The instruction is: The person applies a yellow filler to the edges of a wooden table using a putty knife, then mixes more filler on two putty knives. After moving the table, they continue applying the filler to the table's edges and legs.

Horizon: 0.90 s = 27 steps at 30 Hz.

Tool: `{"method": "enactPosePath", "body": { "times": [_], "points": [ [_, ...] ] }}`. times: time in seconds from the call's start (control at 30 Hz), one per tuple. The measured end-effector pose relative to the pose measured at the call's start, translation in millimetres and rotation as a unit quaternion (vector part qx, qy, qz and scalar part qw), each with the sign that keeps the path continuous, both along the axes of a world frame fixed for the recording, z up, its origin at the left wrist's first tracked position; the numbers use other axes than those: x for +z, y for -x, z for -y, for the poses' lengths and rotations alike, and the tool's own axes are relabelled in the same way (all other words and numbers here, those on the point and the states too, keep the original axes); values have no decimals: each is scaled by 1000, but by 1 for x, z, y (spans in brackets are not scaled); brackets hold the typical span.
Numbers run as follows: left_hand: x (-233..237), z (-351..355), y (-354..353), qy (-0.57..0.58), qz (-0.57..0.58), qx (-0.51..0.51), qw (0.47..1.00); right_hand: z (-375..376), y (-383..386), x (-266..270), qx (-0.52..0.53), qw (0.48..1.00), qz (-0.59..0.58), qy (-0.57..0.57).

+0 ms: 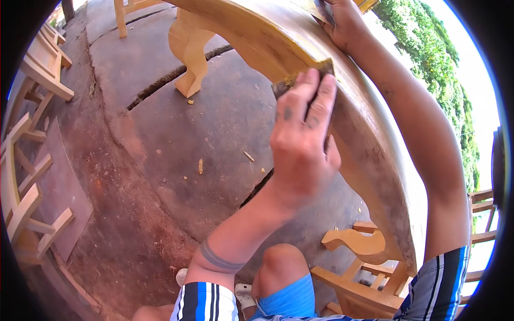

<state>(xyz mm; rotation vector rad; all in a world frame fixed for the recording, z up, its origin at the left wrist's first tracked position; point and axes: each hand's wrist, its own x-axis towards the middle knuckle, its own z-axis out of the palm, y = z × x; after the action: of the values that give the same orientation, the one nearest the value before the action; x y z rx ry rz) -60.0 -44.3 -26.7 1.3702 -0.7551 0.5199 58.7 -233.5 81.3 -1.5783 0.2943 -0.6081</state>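
Folded sandpaper [325, 68] with a worn, yellowish-brown surface lies under the fingers of my left hand [302, 128], which presses it to the side edge of a curved wooden piece of furniture [257, 40]. The fingers are held together over it. On the upper surface, near the top of the view, my right hand [345, 24] holds a small dark item against the wood; what it is I cannot make out. A curved wooden leg [191, 53] reaches down to the floor.
Unfinished wooden chairs [40, 176] stand at the left. A wooden frame [358, 283] and another curved leg [356, 241] are at the lower right. Wood chips [201, 166] lie on the cracked concrete floor [160, 198]. My knee [284, 267] is at the bottom.
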Motion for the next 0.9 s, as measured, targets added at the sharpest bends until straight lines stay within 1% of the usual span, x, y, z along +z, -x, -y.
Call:
{"method": "enactPosePath", "body": {
  "times": [0.03, 0.07, 0.17, 0.2, 0.27, 0.3, 0.33, 0.37, 0.43, 0.5, 0.57, 0.63, 0.7, 0.77, 0.83, 0.9],
  "points": [
    [-4, 6, 18, 17, 18, -7, 1000, -6, 3, 1, 12, 1000, 6, -16],
    [-7, 10, 35, 24, 27, -7, 999, -11, 5, 3, -6, 999, -10, -43],
    [-18, -10, 70, 27, 26, -165, 986, 2, 1, 0, -19, 1000, -6, -1],
    [-23, -23, 63, 42, -7, -234, 971, 9, -2, -1, -13, 1000, 0, 11],
    [-15, -54, 14, 9, -44, -179, 983, 20, -8, -5, 0, 999, 9, 32],
    [-14, -62, -23, 14, -26, -101, 994, 12, -5, -1, -16, 999, -4, 37],
    [-10, -69, -58, 8, -63, -50, 997, -2, 2, 4, -34, 999, -19, 38],
    [2, -71, -85, 71, -139, -72, 985, -11, 6, 5, -52, 997, -36, 37],
    [9, -73, -129, 28, -190, -62, 979, -3, -1, 0, -23, 1000, 1, 17],
    [12, -65, -136, 45, -191, -130, 972, 4, -3, -1, -5, 1000, 18, 10],
    [13, -60, -129, 47, -189, -183, 964, 5, -3, -2, 5, 1000, 16, 15],
    [15, -56, -97, 36, -182, -222, 957, -1, -1, 1, 0, 1000, 19, 15],
    [11, -46, -66, 46, -143, -242, 959, -2, 1, -1, -3, 1000, 16, 11],
    [9, -41, -32, 1, -51, -203, 978, 6, -2, -3, -2, 1000, 13, 8],
    [13, -41, 4, -31, -44, -190, 980, 2, 0, -4, -14, 1000, 3, 3],
    [9, -48, 5, -19, -50, -287, 957, -7, 4, 1, -32, 999, -8, 12]
  ]
}}
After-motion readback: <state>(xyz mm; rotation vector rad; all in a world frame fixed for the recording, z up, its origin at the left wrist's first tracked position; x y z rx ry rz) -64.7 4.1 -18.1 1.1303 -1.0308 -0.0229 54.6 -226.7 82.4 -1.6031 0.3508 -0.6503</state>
